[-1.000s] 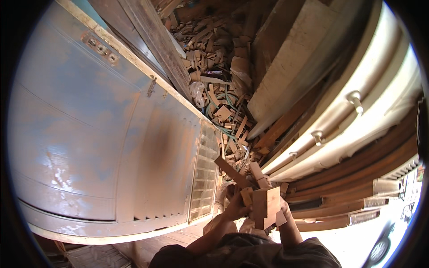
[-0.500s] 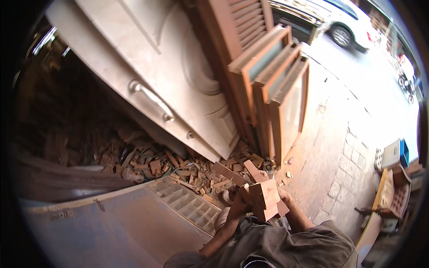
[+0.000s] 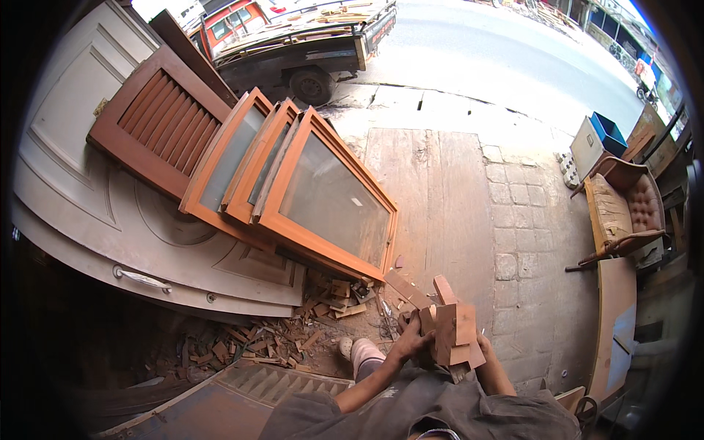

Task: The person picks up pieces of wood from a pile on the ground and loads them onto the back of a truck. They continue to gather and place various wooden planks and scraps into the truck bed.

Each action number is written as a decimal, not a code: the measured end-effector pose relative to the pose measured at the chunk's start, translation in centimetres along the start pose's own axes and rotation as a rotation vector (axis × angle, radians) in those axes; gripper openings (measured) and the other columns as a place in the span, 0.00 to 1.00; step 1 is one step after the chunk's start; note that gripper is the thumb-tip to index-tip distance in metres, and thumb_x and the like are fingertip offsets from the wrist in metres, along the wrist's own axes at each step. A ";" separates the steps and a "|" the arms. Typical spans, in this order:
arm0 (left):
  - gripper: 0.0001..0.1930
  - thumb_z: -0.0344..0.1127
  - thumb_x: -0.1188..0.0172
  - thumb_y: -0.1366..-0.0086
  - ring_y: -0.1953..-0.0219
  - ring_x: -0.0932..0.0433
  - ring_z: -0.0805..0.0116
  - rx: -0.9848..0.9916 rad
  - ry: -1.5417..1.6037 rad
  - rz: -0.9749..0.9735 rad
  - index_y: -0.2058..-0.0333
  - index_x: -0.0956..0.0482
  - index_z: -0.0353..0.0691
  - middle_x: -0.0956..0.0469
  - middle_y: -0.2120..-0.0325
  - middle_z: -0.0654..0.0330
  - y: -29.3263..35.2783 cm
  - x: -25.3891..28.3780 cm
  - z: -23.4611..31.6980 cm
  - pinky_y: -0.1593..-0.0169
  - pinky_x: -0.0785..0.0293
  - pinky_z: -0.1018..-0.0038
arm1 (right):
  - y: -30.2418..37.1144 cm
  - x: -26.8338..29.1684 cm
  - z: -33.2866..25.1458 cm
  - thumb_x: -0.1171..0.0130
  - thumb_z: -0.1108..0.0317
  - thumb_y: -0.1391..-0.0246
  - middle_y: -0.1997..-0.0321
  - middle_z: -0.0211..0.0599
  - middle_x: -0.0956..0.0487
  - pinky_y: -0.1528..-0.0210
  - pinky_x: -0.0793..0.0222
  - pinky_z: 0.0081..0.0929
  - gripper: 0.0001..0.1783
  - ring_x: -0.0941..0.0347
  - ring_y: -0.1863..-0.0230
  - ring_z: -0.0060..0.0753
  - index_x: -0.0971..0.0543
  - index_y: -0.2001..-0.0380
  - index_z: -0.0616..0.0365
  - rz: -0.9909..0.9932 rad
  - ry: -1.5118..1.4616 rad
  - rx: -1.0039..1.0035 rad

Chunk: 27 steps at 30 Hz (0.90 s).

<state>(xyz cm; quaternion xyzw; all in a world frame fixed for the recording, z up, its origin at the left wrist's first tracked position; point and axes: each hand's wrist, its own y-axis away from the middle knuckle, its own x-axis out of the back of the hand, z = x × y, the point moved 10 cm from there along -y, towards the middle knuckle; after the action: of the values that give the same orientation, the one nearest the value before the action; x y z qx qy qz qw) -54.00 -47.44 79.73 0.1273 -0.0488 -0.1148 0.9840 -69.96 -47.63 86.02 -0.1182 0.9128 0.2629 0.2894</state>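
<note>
A loose stack of reddish-brown wood offcuts [image 3: 445, 336] is gathered against my front, blocks and short boards pointing different ways. Around its left side my left hand [image 3: 413, 341] is closed, fingers bent against the wood. My right hand [image 3: 484, 346] supports the stack from the right, most of its fingers hidden behind the blocks. One longer strip [image 3: 408, 289] sticks out from the far left of the stack, and a shorter piece [image 3: 444, 290] stands up beside it.
Wood scraps [image 3: 253, 343] litter the ground at left. Orange-framed glass panels [image 3: 334, 202], a louvred shutter [image 3: 165, 121] and a pale door [image 3: 88, 220] lean together. A slatted panel [image 3: 282, 383] lies near me. At right stand a worn armchair [image 3: 627, 209] and blue bin [image 3: 609, 134]; a truck [image 3: 312, 62] is beyond.
My view has swung right, so the door and panels now sit farther left and the truck shows at the top. The wood stack stays in both hands.
</note>
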 end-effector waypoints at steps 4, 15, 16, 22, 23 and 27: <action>0.55 0.70 0.39 0.45 0.36 0.41 0.46 -0.016 0.023 -0.115 0.36 0.45 0.27 0.38 0.40 0.39 -7.0 -7.5 4.0 0.32 0.48 0.60 | 0.8 7.3 -5.8 0.43 0.49 0.38 0.38 0.45 0.27 0.41 0.24 0.38 0.37 0.27 0.40 0.39 0.38 0.33 0.60 0.112 -0.029 0.054; 0.62 0.78 0.45 0.47 0.29 0.59 0.29 0.038 -0.348 -0.313 0.32 0.50 0.26 0.45 0.33 0.34 -32.3 -15.9 6.6 0.28 0.65 0.50 | -16.6 20.0 -19.2 0.44 0.50 0.37 0.38 0.46 0.27 0.41 0.23 0.38 0.36 0.26 0.40 0.40 0.38 0.33 0.60 0.164 -0.075 0.077; 0.62 0.78 0.45 0.47 0.30 0.56 0.31 0.016 -0.323 -0.302 0.33 0.49 0.26 0.43 0.35 0.34 -35.1 -15.7 10.7 0.28 0.63 0.51 | -18.6 21.1 -20.8 0.44 0.50 0.37 0.38 0.46 0.27 0.41 0.23 0.38 0.36 0.26 0.40 0.40 0.38 0.33 0.60 0.176 -0.074 0.079; 0.60 0.78 0.42 0.48 0.36 0.46 0.39 -0.068 -0.245 -0.267 0.36 0.44 0.26 0.37 0.40 0.37 -52.6 -15.6 14.2 0.29 0.58 0.52 | -33.9 22.1 -33.8 0.45 0.50 0.36 0.38 0.46 0.27 0.41 0.23 0.38 0.36 0.26 0.40 0.40 0.38 0.33 0.60 0.104 0.002 0.070; 0.60 0.78 0.42 0.48 0.37 0.46 0.39 -0.061 -0.314 -0.264 0.37 0.43 0.26 0.37 0.40 0.37 -55.3 -15.2 15.5 0.30 0.58 0.52 | -36.1 21.9 -36.7 0.45 0.50 0.36 0.38 0.46 0.27 0.41 0.23 0.38 0.36 0.26 0.40 0.40 0.38 0.33 0.60 0.099 0.012 0.085; 0.62 0.79 0.44 0.48 0.34 0.51 0.36 0.017 -0.393 -0.263 0.33 0.47 0.26 0.41 0.36 0.36 -64.2 -11.9 23.6 0.29 0.63 0.48 | -46.3 21.7 -45.3 0.45 0.51 0.36 0.38 0.46 0.27 0.41 0.23 0.38 0.36 0.26 0.40 0.40 0.38 0.33 0.60 0.059 0.013 0.113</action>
<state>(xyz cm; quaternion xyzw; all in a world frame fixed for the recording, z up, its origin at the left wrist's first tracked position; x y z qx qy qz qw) -82.16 -110.67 84.86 0.1162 -0.2232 -0.2640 0.9311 -91.50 -112.48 85.56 -0.0763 0.9311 0.2185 0.2818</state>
